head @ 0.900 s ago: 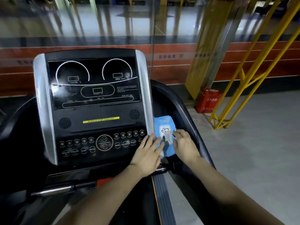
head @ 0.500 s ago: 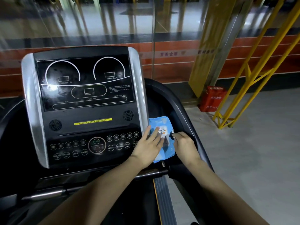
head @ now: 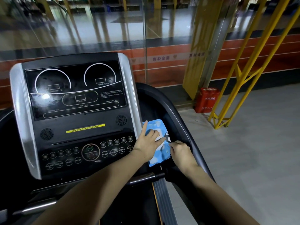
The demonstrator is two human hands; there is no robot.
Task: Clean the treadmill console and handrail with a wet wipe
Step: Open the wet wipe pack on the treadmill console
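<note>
**Wipe pack being opened; no cleaning begun**

- Blue wet wipe pack lies in the recess just right of the treadmill console, between the console's silver edge and the curved black handrail.
- Left hand rests flat on the pack, fingers straight and spread, forefinger reaching up along the console's edge. It appears to be pinning the pack down.
- Right hand sits at the pack's right side, fingers curled, its grip apparently pinching something at the pack's flap area. Whether that is the flap or a wipe's edge, I cannot tell; the fingertips hide it.
- No loose wipe visible anywhere.
- Console screen shows dull smears and a glare spot; button panel dry-looking. No wet streaks, so judged untouched.
- Handrail likewise shows no sign of wiping.

Progress, as judged: very early. Only the fetching of a wipe is in hand. Left to do: draw a wipe free, wipe screen and buttons, then the handrail.

Background: red box on the floor beside yellow steel frame.
</note>
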